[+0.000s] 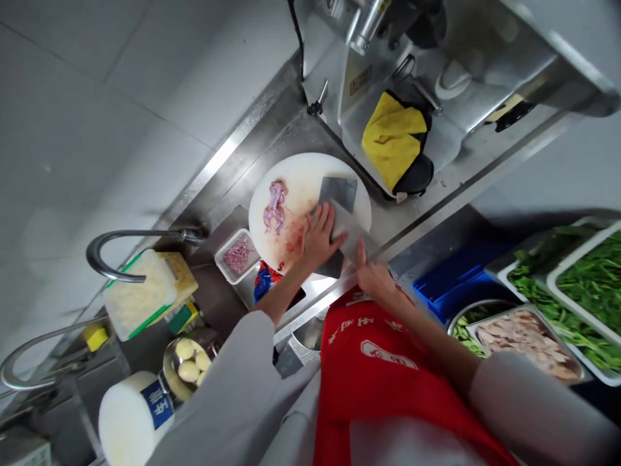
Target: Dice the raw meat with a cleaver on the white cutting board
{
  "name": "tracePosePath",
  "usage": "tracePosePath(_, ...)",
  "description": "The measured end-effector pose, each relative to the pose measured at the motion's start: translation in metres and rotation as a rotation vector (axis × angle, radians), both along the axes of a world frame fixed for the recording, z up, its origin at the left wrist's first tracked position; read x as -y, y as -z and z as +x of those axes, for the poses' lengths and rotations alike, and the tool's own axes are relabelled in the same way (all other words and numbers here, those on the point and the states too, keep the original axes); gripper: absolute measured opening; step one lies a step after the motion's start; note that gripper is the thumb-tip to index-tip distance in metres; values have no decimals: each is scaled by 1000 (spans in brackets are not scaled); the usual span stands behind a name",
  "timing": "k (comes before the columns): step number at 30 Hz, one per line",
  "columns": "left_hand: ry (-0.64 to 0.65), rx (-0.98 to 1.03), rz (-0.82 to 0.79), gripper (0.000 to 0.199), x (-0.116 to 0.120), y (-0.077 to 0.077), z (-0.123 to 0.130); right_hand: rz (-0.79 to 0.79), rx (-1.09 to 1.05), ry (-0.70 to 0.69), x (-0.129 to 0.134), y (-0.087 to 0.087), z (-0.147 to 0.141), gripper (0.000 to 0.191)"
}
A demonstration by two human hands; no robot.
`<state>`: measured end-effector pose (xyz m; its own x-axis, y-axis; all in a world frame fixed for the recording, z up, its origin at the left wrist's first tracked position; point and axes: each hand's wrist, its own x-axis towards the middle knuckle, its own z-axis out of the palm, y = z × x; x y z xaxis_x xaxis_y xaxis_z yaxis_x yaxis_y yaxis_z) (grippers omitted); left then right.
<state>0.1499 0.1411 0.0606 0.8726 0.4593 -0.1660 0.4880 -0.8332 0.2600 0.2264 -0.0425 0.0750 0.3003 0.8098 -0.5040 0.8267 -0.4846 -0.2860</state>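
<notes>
My right hand grips a cleaver, its index finger stretched along the wide blade. At the blade's far end is my left hand, fingers stretched out and thumb apart, the fingertips at the metal. Beneath the blade lies a dark grey rectangular slab, partly hidden; I cannot tell what it is. Both rest over a round white cutting board with reddish smears near my left hand. A skinned, pinkish small carcass lies on the board's left side.
A white basket of chopped pink meat stands left of the board. A machine with a yellow cloth is behind. Left are a faucet and peeled potatoes; right, trays of greens and sliced meat.
</notes>
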Motion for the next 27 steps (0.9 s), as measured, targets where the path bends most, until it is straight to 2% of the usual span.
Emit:
tracePosePath(3,30,-8,-12,72,-3,-1,-3,-60,-9,-15,-3,2,-5,73)
tracePosePath(7,14,47,13,72,-20,-3,6,112,65,9,-19,3,3,73)
tracePosePath(11,37,47,-10,72,19,-4,-35,-23,-22,-20,22,3,-30,75)
tracePosePath(13,11,27,-18,70,30,-2,-50,-64,-48,-34,34,4,-41,74)
tracePosePath(15,0,22,-12,69,19,-1,-44,-28,-54,-54,22,5,-33,77)
tracePosePath(17,-14,33,6,69,-1,-1,-26,67,13,-31,0,5,-16,78)
tracePosePath(19,-19,52,13,71,-6,-1,-20,68,54,-54,-8,4,-9,81)
tracePosePath(21,-25,55,7,73,11,-2,-35,-13,56,-90,6,5,-18,81)
tracePosePath(24,-91,13,4,77,45,1,-73,-89,-28,-216,35,9,-39,81)
tracePosePath(27,-182,-11,22,79,43,5,-83,-33,-42,-310,27,13,-26,85)
